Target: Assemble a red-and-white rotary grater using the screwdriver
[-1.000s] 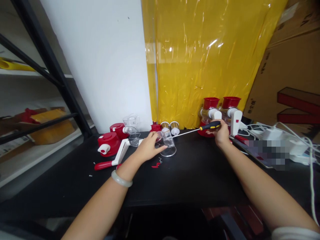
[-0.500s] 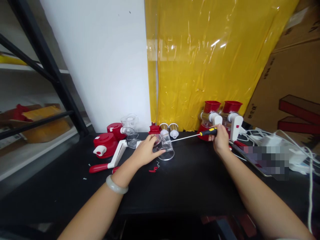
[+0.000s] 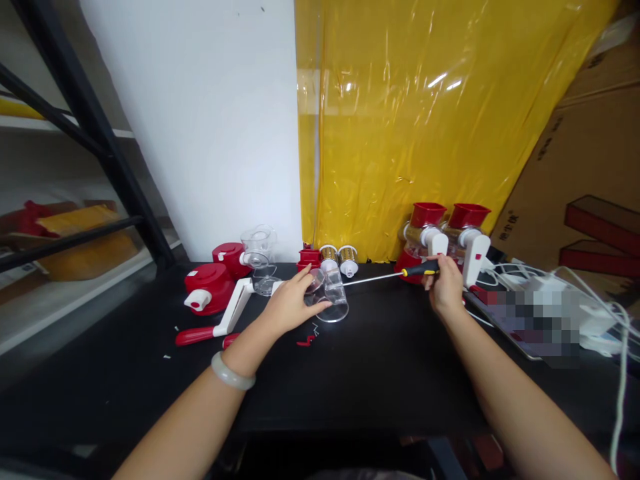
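My left hand (image 3: 295, 300) grips a clear plastic grater housing (image 3: 336, 293) lying on its side on the black table. In my right hand (image 3: 446, 283) is a screwdriver (image 3: 420, 269) with a black and yellow handle, held nearly level. Its long shaft points left, and the tip meets the right side of the clear housing; the exact contact spot is too small to make out. Small screws (image 3: 315, 329) and a red plastic piece (image 3: 306, 341) lie just in front of the housing. Two grater drums (image 3: 349, 260) and a red part (image 3: 309, 257) stand behind it.
Red grater bases (image 3: 209, 288), a white crank with a red handle (image 3: 233, 313) and another clear housing (image 3: 259, 247) sit at the left. Two assembled rotary graters (image 3: 467, 230) stand at the back right, near a tablet (image 3: 505, 320) and white cables (image 3: 623, 373). Cardboard leans behind.
My right hand and the screwdriver handle have shifted slightly right, while the tip stays at the housing. My left hand keeps its grip. The camera view has moved a little.
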The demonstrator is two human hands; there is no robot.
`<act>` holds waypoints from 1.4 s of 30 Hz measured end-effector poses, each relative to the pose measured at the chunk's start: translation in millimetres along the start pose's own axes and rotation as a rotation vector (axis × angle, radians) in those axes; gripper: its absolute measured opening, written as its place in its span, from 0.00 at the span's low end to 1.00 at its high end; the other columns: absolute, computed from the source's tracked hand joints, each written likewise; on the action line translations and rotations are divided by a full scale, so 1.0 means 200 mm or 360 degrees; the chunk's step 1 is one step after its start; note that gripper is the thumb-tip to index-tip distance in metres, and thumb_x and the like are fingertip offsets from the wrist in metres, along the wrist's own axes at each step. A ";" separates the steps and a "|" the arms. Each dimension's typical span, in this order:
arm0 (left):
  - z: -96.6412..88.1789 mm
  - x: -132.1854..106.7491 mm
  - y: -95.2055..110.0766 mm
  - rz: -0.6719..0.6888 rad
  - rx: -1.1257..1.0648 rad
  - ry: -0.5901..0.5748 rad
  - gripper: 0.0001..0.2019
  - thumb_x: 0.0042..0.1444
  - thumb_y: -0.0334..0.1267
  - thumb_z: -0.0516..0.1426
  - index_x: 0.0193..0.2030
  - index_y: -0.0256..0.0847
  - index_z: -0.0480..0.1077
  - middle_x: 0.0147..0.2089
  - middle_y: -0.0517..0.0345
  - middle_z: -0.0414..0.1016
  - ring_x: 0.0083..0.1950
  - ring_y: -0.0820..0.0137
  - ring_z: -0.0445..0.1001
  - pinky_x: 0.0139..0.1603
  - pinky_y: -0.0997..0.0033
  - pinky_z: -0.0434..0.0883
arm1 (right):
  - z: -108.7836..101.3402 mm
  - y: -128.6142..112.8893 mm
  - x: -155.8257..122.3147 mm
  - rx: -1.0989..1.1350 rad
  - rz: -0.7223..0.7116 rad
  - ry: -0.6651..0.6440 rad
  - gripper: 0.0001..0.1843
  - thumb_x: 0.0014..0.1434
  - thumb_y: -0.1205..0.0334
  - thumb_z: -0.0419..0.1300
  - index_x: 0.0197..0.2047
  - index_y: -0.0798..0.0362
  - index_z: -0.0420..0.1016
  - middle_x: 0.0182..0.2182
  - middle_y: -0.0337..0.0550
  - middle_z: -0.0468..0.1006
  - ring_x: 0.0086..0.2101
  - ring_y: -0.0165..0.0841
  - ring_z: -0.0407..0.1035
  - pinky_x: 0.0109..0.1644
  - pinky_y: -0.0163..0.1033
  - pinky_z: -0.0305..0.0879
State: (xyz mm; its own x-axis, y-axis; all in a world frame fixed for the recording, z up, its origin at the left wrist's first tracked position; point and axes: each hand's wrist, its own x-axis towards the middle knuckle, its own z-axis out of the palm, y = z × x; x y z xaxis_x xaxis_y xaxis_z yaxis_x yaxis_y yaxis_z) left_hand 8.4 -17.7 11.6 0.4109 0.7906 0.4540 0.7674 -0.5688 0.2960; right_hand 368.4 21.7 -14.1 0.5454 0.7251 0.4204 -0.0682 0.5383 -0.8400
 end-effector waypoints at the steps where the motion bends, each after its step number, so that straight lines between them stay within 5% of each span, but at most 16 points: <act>1: 0.00 0.00 0.00 -0.0001 0.0002 0.0003 0.23 0.57 0.59 0.61 0.46 0.41 0.70 0.68 0.39 0.65 0.64 0.48 0.71 0.60 0.47 0.70 | 0.00 0.01 0.00 -0.0035 -0.0013 0.0003 0.22 0.57 0.39 0.60 0.35 0.52 0.73 0.14 0.28 0.63 0.11 0.25 0.56 0.13 0.31 0.53; 14: 0.00 0.01 0.01 -0.0030 0.0045 -0.0013 0.23 0.57 0.59 0.61 0.46 0.41 0.70 0.69 0.38 0.64 0.63 0.47 0.71 0.59 0.48 0.71 | -0.02 0.01 0.00 0.0012 -0.0048 0.0003 0.18 0.58 0.47 0.55 0.40 0.51 0.77 0.34 0.39 0.75 0.25 0.29 0.71 0.21 0.33 0.66; 24: 0.01 0.00 -0.01 -0.0024 0.0078 -0.0026 0.24 0.58 0.60 0.59 0.49 0.41 0.69 0.69 0.39 0.64 0.63 0.48 0.71 0.59 0.48 0.71 | 0.00 -0.01 -0.02 -0.0088 -0.0006 0.0032 0.18 0.58 0.43 0.59 0.33 0.50 0.72 0.11 0.29 0.61 0.10 0.27 0.56 0.14 0.32 0.52; 34: 0.00 0.01 0.00 -0.0033 0.0082 -0.0036 0.23 0.57 0.60 0.60 0.47 0.41 0.69 0.70 0.39 0.63 0.63 0.47 0.71 0.59 0.48 0.71 | 0.00 -0.03 -0.01 0.0073 -0.0023 -0.0034 0.18 0.57 0.46 0.54 0.35 0.51 0.75 0.25 0.37 0.73 0.19 0.29 0.67 0.19 0.35 0.63; 42: -0.02 0.00 0.03 0.0013 0.0131 -0.0075 0.26 0.59 0.59 0.59 0.54 0.41 0.68 0.70 0.39 0.62 0.65 0.47 0.70 0.60 0.48 0.71 | -0.02 -0.01 0.00 -0.0083 -0.0038 0.0011 0.22 0.58 0.39 0.58 0.35 0.51 0.73 0.13 0.28 0.59 0.11 0.25 0.51 0.13 0.33 0.47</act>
State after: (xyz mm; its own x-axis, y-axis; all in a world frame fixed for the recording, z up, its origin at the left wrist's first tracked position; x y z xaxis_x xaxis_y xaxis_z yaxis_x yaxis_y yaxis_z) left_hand 11.5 -21.8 16.0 0.4385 0.7970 0.4153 0.8010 -0.5561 0.2214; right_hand 371.9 20.4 -14.1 0.5519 0.7093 0.4386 -0.0115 0.5323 -0.8465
